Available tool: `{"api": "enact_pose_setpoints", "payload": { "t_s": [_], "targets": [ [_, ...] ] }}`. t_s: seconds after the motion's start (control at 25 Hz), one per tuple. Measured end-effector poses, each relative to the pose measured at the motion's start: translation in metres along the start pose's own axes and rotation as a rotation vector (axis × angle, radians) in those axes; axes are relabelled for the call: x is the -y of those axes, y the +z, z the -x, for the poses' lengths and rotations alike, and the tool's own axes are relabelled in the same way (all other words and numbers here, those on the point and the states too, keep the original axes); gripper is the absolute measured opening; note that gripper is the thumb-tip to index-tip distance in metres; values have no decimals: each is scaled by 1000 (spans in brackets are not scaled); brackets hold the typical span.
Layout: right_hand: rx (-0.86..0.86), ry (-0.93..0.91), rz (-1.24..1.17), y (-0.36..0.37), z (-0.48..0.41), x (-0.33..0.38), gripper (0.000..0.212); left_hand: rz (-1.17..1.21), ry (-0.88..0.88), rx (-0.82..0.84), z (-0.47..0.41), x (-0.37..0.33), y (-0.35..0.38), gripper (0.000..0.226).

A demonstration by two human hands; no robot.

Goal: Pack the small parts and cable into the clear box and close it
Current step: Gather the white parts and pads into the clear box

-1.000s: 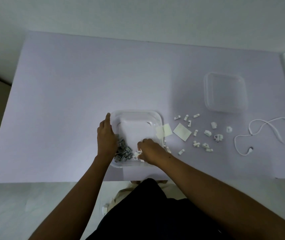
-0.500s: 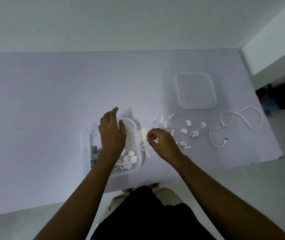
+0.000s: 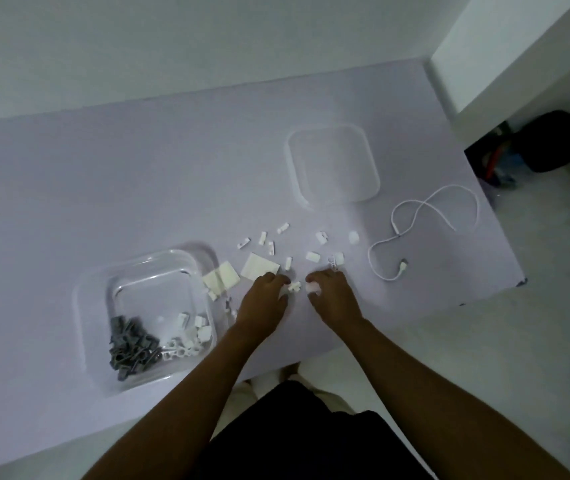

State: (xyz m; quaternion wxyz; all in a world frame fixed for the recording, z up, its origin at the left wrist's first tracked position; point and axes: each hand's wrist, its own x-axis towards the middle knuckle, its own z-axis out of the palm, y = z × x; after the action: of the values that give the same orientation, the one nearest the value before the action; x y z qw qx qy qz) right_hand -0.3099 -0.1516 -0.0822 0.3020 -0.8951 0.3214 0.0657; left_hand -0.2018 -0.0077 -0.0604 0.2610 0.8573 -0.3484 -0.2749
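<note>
Lilac table (image 3: 103,174) by white wall | box (image 3: 96,306) open, holds grey clips (image 3: 131,344) and some white parts (image 3: 193,332) | more parts (image 3: 313,257), pads (image 3: 259,266), cable (image 3: 425,220), lid (image 3: 333,164) outside box | left hand (image 3: 264,303) pinches part (image 3: 294,286) | right hand (image 3: 333,299) curled on a white bit, grip unclear | roughly half packed | no writing legible

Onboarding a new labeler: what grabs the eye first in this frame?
Both hands, left hand and right hand, meet at the table's near edge over scattered small white parts. To the left sits the clear box, grey and white pieces piled in its near corner. Its lid and the white cable lie right.
</note>
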Motion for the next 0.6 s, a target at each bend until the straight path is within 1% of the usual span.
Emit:
{"api": "enact_pose_setpoints", "payload": {
  "t_s": [0.12, 0.24, 0.32, 0.36, 0.48, 0.52, 0.56, 0.6],
  "targets": [
    [29, -31, -69, -2, -8, -11, 24, -28, -22, -11, -13, -12, 15, 31],
    [0, 23, -261, -21, -15, -24, 15, -36, -64, -61, -34, -24, 21, 35],
    [-47, 133, -464, -38, -16, -32, 12, -48, -67, -79, -50, -34, 24, 36],
    [-65, 215, -644, -46, -18, -36, 9, -55, -63, -80, -59, -39, 25, 37],
    [-59, 520, -1305, -70, -28, -47, 25, -93, -43, -53, -81, -54, 32, 39],
    [-52, 583, -1406, -77, -33, -51, 27, -112, -47, -34, -88, -56, 37, 38],
    [-47, 624, -1413, -82, -39, -56, 31, -127, -53, -19, -94, -58, 40, 36],
    [-51, 627, -1332, -83, -45, -61, 36, -135, -64, -12, -98, -59, 43, 32]
  ]
}}
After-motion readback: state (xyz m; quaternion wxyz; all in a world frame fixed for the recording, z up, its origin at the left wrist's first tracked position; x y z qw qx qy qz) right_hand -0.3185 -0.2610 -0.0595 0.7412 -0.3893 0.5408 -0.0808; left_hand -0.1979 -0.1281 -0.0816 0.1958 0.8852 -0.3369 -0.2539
